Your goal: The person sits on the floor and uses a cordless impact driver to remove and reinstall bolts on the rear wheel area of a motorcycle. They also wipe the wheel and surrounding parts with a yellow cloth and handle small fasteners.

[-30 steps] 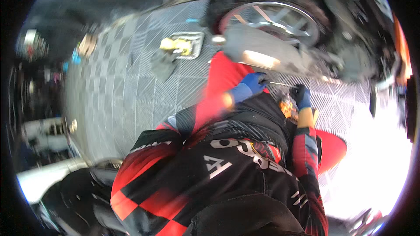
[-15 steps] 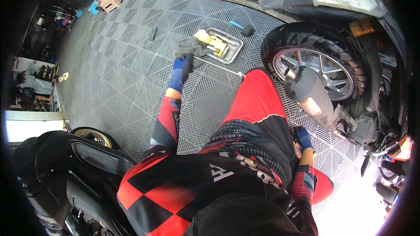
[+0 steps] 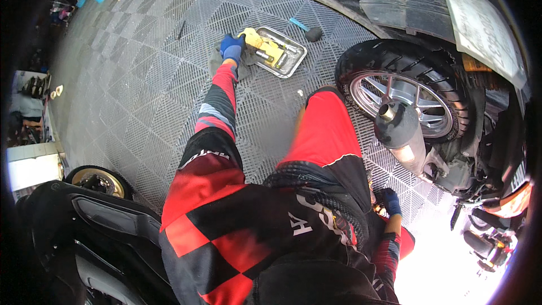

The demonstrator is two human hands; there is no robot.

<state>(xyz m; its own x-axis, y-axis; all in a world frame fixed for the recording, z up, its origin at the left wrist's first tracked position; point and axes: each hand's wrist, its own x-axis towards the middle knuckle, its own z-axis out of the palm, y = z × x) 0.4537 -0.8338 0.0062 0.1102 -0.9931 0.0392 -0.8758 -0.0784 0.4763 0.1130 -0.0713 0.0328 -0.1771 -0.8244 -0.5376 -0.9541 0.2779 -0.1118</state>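
Observation:
My left hand (image 3: 231,48), in a blue glove, reaches out over a crumpled grey rag (image 3: 217,65) on the floor. Its fingers look curled; what they hold is hidden. Right beside it, a yellow cloth or glove (image 3: 253,39) lies over the edge of a metal tray (image 3: 305,52). A yellow piece (image 3: 275,51) and several metal tools, among them a socket-like part (image 3: 263,55), lie in that tray. My right hand (image 3: 390,201), in a dark blue glove, is low beside my leg, close to a small orange and metallic thing (image 3: 372,190). Its fingers are too dark to read.
A motorcycle's rear wheel (image 3: 402,87) and exhaust muffler (image 3: 400,130) stand close on my right. Behind the tray lies a blue-handled black brush or mallet (image 3: 312,33). A black motorcycle (image 3: 101,220) is at my left. A thin dark tool (image 3: 180,29) lies on the floor.
My left hand has moved forward onto the rag, close to the tray. The long thin rod that stretched from it toward my knee is no longer visible. My right hand stays low.

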